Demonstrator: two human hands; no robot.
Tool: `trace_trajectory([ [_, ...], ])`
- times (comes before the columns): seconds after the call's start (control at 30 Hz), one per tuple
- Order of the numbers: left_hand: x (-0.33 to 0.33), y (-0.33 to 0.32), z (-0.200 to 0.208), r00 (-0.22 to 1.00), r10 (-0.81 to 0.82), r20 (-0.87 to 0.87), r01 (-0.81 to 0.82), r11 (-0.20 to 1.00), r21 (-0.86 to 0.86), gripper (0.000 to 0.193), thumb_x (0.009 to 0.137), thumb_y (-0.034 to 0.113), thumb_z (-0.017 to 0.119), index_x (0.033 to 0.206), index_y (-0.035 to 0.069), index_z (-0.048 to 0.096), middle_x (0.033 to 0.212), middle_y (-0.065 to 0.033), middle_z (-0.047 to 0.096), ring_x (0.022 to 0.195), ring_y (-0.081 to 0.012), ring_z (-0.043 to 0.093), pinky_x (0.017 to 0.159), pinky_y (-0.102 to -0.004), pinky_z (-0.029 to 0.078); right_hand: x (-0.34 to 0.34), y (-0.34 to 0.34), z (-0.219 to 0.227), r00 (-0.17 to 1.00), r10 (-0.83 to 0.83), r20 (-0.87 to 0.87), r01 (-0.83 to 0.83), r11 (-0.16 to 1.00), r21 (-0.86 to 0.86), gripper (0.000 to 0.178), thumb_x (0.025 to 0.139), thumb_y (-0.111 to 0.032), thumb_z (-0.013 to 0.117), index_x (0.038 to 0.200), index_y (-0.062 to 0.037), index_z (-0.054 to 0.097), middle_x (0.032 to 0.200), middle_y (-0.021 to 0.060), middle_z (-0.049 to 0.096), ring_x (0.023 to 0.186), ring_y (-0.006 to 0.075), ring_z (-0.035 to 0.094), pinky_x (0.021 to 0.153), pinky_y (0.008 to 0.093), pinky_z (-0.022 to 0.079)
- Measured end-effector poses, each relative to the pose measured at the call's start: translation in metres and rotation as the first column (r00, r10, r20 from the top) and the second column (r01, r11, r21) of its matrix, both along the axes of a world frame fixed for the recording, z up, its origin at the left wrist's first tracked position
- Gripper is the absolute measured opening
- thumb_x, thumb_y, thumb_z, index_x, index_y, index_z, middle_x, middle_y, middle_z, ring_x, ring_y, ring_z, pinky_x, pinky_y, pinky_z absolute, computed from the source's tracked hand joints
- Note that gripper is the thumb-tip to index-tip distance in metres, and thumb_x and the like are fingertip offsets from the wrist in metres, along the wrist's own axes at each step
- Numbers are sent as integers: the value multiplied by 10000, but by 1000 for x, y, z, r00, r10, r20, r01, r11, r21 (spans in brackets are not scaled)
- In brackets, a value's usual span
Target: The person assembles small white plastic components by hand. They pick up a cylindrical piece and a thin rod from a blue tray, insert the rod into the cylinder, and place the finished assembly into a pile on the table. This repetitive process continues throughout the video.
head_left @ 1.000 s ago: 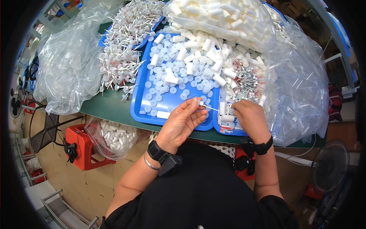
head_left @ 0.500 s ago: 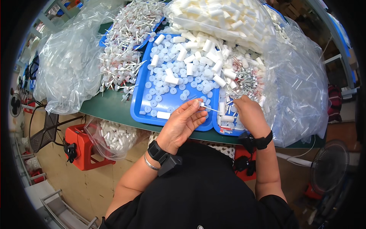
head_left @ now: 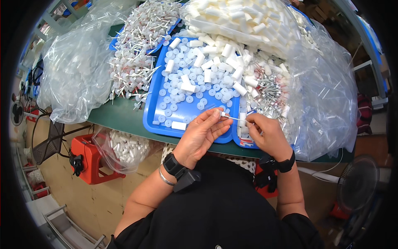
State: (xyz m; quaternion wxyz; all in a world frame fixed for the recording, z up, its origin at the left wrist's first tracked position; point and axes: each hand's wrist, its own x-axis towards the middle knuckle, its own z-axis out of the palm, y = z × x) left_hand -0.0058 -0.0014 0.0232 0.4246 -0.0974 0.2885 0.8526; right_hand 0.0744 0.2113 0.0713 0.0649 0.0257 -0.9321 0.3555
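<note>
My left hand [head_left: 203, 135] is over the front right corner of a blue tray [head_left: 148, 120], thumb and forefinger pinched on a thin pale rod [head_left: 234, 118] with a small white end piece. To its right, over a second blue tray [head_left: 245, 143], the bent fingers of my right hand [head_left: 271, 137] close at the rod's far end. Translucent discs [head_left: 167, 99] and white cylinders [head_left: 179, 125] lie in the first tray. Thin metal-stemmed pieces [head_left: 271, 85] are heaped in the second, partly hidden by my right hand.
A pile of disc-headed white sticks [head_left: 130, 66] covers the back left. Behind the trays lies a clear bag of white cylinders [head_left: 244, 20]. Crumpled plastic bags [head_left: 74, 79] flank the green table [head_left: 114, 118]. Below it are a red stool [head_left: 88, 159] and a fan [head_left: 358, 182].
My right hand has come back from the heap in the right tray, moving left and nearer to me, and its fingers now meet the rod. My left hand keeps its pinch, barely shifted.
</note>
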Motion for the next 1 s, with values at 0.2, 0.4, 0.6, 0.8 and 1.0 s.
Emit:
trace_trajectory([
  [0.2,1,3,-2,1000,2,-3,-2,1000,-6,287,1014,187,627,1230,0,595,1116,-145,679,1083,-241,685,927,-317,586,2,-3,-1,997,1,-82,-3,1000,-23,113,859,8,643,971,0,654,862,149,681,656,309,674,597,360,535],
  [0.4,1,3,-1,1000,20,0,-20,1000,-24,285,1015,181,625,1228,-5,596,1112,-145,678,1078,-242,687,937,-319,586,3,-3,0,996,-4,-90,1,999,-35,113,863,20,643,974,5,646,853,137,664,682,290,673,612,352,530],
  [0.6,2,3,-2,1000,17,-18,-18,999,-36,293,1013,175,625,1236,-12,595,1122,-143,675,1082,-240,685,942,-316,585,3,-3,5,994,19,-106,-21,1000,-20,94,880,8,656,972,8,639,844,135,657,694,291,664,622,357,522],
  [0.8,8,7,1,987,-118,-111,111,992,-64,343,1011,180,632,1293,-10,590,1164,-100,672,1111,-207,667,956,-313,557,1,-13,-4,998,9,66,11,952,-306,71,965,-47,622,1006,9,637,818,125,675,659,233,678,605,323,532],
  [1.0,8,-1,6,968,-186,-168,170,980,-105,346,1007,190,644,1303,13,616,1148,-38,671,1057,-128,636,882,-269,526,0,-17,0,933,100,346,123,814,-567,112,1002,-85,603,1061,9,625,763,90,676,601,147,666,588,269,535],
])
